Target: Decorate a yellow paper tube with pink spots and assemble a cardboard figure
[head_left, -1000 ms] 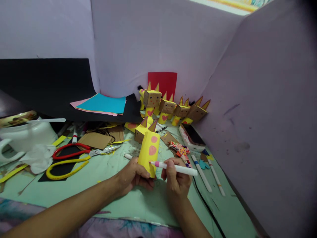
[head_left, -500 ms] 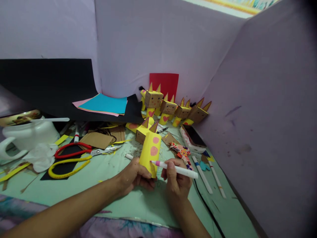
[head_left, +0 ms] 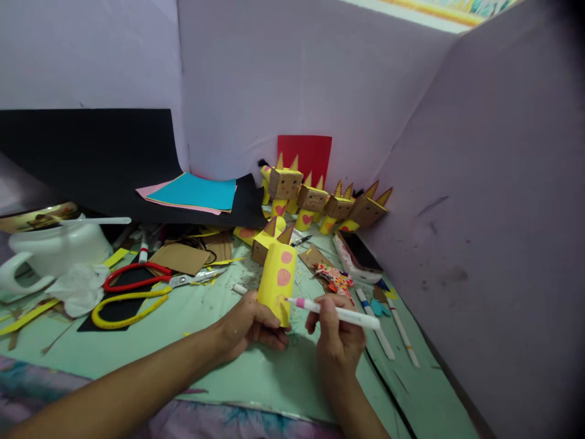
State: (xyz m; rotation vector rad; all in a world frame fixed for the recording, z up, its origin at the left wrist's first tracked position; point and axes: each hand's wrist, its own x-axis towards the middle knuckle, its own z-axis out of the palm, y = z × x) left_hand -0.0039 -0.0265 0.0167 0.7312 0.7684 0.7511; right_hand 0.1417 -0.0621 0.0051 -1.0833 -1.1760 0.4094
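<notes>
1. The right hand (head_left: 336, 341) is gripping a white marker (head_left: 338, 313) between thumb and fingers, its pink tip (head_left: 299, 302) sitting at the lower right edge of the yellow tube (head_left: 277, 280). If the hand is jolting, the tip is likely streaking across the yellow paper outside any spot.

2. The left hand (head_left: 247, 324) is clasping the tube's lower end, holding it tilted above the green surface (head_left: 183, 341) near its front edge. Squeezing too hard is likely denting the paper; too loose a hold is letting the tube roll under the tip's push.

3. Two pink spots (head_left: 284, 268) are showing higher on the tube. Whether their ink is dry I cannot tell, so a thumb sliding upward is risking a smear.

4. Just behind the tube, a cardboard head (head_left: 269, 239) with pointed ears is lying on the surface; tipping the tube back is risking bending those ears.

5. To the right, spare markers (head_left: 388, 326) and a patterned scrap (head_left: 336, 279) are lying near the right wrist, and a dragging forearm is apt to roll them towards the right edge.

6. Further left, red and yellow scissors (head_left: 137, 286) are lying well apart; finished figures (head_left: 320, 201) are standing at the back corner, beyond any likely knock.
</notes>
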